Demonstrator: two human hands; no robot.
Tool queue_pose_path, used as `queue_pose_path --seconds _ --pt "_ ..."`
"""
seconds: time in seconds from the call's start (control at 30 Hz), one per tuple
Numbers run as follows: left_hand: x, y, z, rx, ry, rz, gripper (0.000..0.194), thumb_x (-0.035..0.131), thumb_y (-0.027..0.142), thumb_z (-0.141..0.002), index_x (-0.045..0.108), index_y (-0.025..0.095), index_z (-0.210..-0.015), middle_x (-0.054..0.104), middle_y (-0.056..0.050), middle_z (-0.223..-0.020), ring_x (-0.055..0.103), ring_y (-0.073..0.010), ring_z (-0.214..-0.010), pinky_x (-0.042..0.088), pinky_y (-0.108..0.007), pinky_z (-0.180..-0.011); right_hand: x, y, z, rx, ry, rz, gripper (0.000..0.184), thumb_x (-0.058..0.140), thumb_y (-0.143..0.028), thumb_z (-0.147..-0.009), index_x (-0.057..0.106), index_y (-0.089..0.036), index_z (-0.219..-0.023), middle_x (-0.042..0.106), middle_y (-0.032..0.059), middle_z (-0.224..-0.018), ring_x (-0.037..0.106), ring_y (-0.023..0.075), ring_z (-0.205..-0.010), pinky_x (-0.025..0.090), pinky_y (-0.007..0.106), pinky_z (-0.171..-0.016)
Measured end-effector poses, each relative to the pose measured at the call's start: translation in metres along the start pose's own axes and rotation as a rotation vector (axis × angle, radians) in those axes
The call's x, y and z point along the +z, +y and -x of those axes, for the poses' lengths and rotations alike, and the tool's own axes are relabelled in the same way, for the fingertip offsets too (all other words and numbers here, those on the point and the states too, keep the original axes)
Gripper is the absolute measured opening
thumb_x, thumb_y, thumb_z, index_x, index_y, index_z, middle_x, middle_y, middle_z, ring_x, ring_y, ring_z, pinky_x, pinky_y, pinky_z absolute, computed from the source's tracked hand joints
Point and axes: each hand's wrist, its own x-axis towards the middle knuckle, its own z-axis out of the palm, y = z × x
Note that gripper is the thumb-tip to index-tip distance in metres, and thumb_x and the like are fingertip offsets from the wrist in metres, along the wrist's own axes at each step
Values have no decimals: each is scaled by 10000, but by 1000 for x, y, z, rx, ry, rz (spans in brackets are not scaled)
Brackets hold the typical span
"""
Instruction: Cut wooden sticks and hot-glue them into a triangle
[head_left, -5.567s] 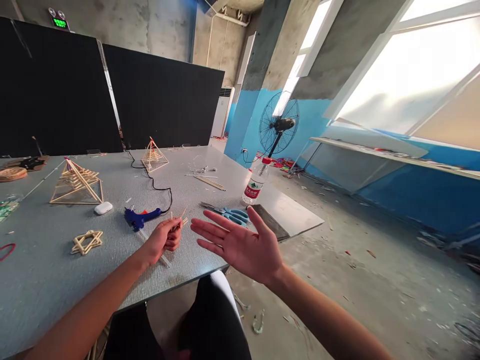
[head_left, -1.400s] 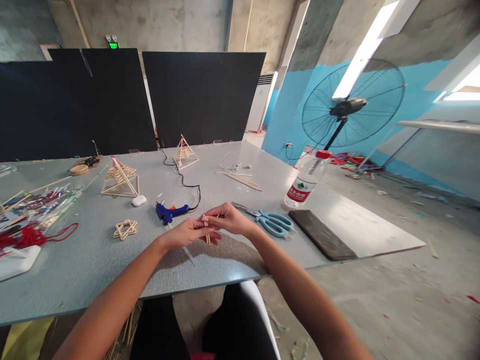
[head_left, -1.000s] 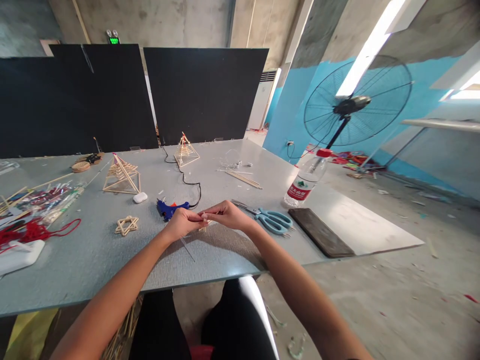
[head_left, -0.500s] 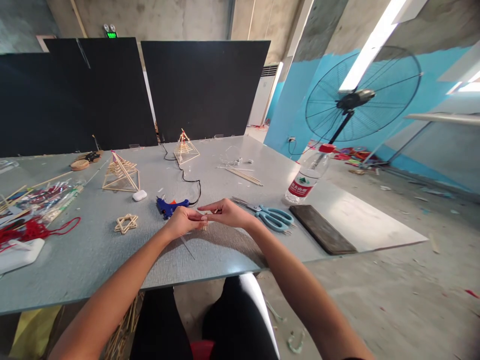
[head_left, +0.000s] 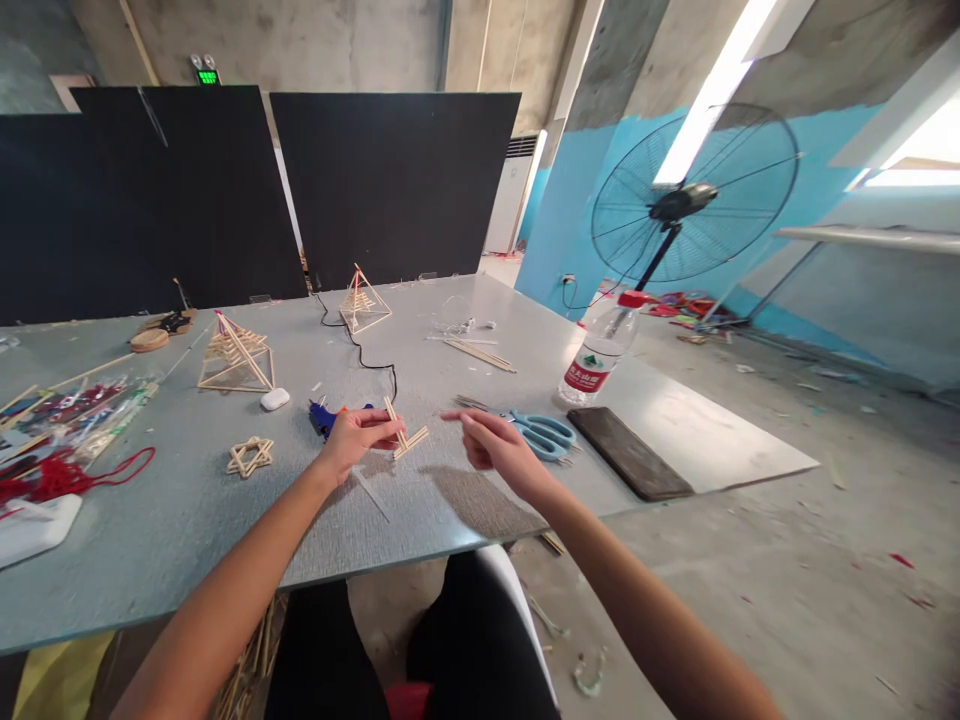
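Observation:
My left hand (head_left: pixel 351 442) pinches a small frame of short wooden sticks (head_left: pixel 411 442) above the table, its pieces joined at an angle. To the right, apart from the frame, is my right hand (head_left: pixel 501 452), with the index finger stretched out and the other fingers curled; I see nothing in it. Partly hidden behind my left hand lies a blue glue gun (head_left: pixel 322 416) with a black cord. A thin translucent stick (head_left: pixel 371 497) rests just below that hand. Blue-handled scissors (head_left: pixel 546 438) lie beyond my right wrist.
A water bottle (head_left: pixel 591 372) and a dark flat slab (head_left: pixel 628 452) stand at right on the grey table (head_left: pixel 225 540). At left are a stick star (head_left: pixel 250 457), a stick pyramid (head_left: pixel 235 354), a white case (head_left: pixel 275 399) and red yarn (head_left: pixel 64 475). Loose sticks (head_left: pixel 478 355) lie farther back.
My hands have come apart: the right has moved off to the right, while the left keeps the stick frame, which now shows clearly. The view has shifted slightly.

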Motion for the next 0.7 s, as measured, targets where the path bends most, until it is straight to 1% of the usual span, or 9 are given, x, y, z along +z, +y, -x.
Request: queue_pose_path --seconds 0.07,0.1,0.17,0.23,0.3,0.33,0.5,0.6,0.7 --pt "-2 3 0 21 43 11 445 831 494 -733 782 144 -1004 784 -109 -969 717 -162 -786 609 -305 -777 -5 10 55 91 31 30 526 478 -590 -991 653 -150 -1219 284 -72 -594 284 91 -514 259 237 -484" --pt "-3 4 -1 31 56 10 441 819 497 -745 781 150 -1015 782 -105 -977 709 -154 -780 603 -292 -767 -8 18 84 154 -8 72 505 467 -585 -998 667 -168 -1203 323 -61 -595 322 97 -524 294 234 -496" --pt "-5 3 -1 46 62 -14 423 817 488 -743 787 156 -1005 779 -98 -964 690 -142 -765 580 -257 -713 -13 40 139 250 -48 223 482 467 -586 -991 687 -211 -1200 531 6 -694 498 138 -629 428 256 -588" --pt "-5 1 -2 51 57 -64 403 832 472 -720 798 157 -971 774 -90 -928 665 -135 -740 539 -222 -627 -22 70 184 291 -13 405 485 452 -591 -979 687 -249 -1230 689 84 -972 642 225 -915 522 347 -831" --pt "-3 -3 -3 51 48 -129 395 837 469 -701 805 158 -941 765 -77 -868 629 -124 -682 482 -204 -543 -34 107 218 361 21 538 521 388 -580 -976 688 -237 -1229 725 111 -1061 673 275 -1020 508 417 -954" --pt "-2 -6 -4 51 38 -163 394 830 476 -701 806 157 -931 757 -68 -825 605 -116 -639 456 -202 -514 -41 126 232 409 37 588 543 374 -578 -960 688 -227 -1232 739 116 -1020 691 289 -993 519 429 -939" --pt "1 -14 -4 56 -46 -329 422 793 508 -725 805 146 -943 736 -47 -726 516 -92 -493 381 -212 -451 -74 206 285 589 140 763 635 291 -484 -913 601 -219 -1400 740 103 -819 729 301 -837 555 423 -834" --pt "3 -17 2 82 -22 -408 500 781 513 -745 774 132 -1070 760 -68 -790 578 -124 -542 389 -218 -458 -88 228 297 600 238 1014 624 384 -431 -859 609 -270 -1417 741 155 -1102 718 343 -1039 550 471 -915" --pt "8 -17 7 132 17 -489 511 752 494 -791 737 165 -1181 778 -68 -846 664 -166 -673 481 -243 -565 -94 220 285 609 265 1271 543 490 -366 -805 706 -320 -1301 662 169 -1327 586 422 -1286 533 566 -950"
